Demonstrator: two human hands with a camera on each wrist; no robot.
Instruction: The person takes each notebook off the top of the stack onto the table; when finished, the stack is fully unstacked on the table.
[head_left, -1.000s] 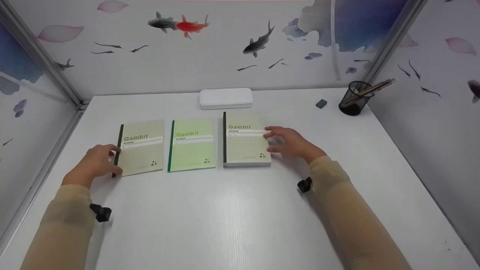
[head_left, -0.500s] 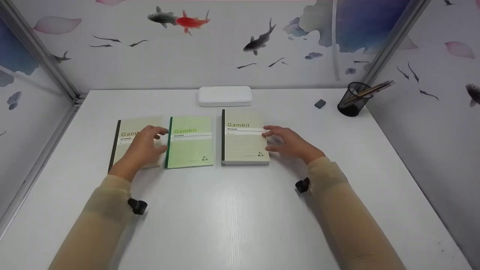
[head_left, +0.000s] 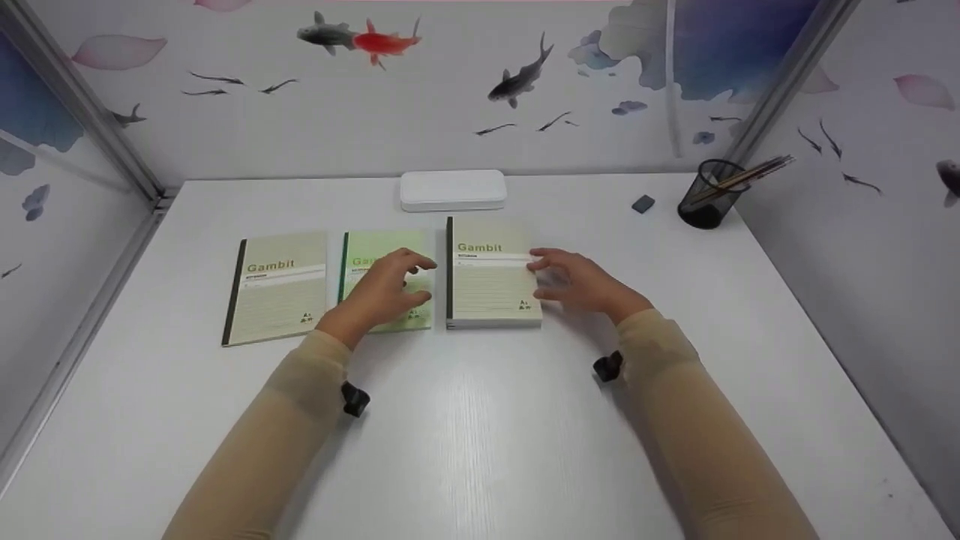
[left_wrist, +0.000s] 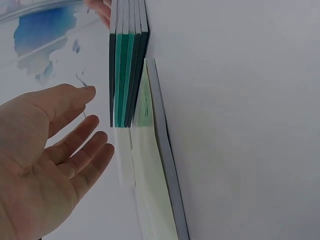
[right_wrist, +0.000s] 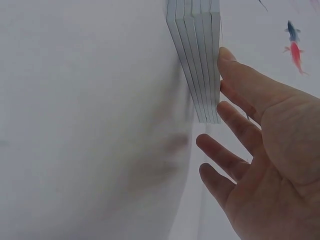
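Observation:
In the head view, a neat stack of notebooks [head_left: 491, 292], topped by a beige "Gambit" cover, lies at the table's centre. My right hand [head_left: 581, 283] touches the stack's right edge with its fingertips, fingers loosely bent. Over a green notebook [head_left: 375, 241] hovers my left hand [head_left: 381, 291], covering part of it, its fingertips a little short of the stack's left side. Green and dark spines [left_wrist: 125, 80] of the stack face that palm in the left wrist view. A single beige notebook [head_left: 277, 292] lies at the left.
Behind the stack sits a white case [head_left: 453, 190]. Toward the back right are a small dark eraser-like block [head_left: 643, 204] and a black mesh pen holder [head_left: 709, 199] with several thin sticks. Walls with painted fish enclose the white table [head_left: 480, 435].
My left hand has moved rightward, from the left edge of the beige notebook, across it, to above the green notebook. The right hand stays at the stack. The notebooks keep their places.

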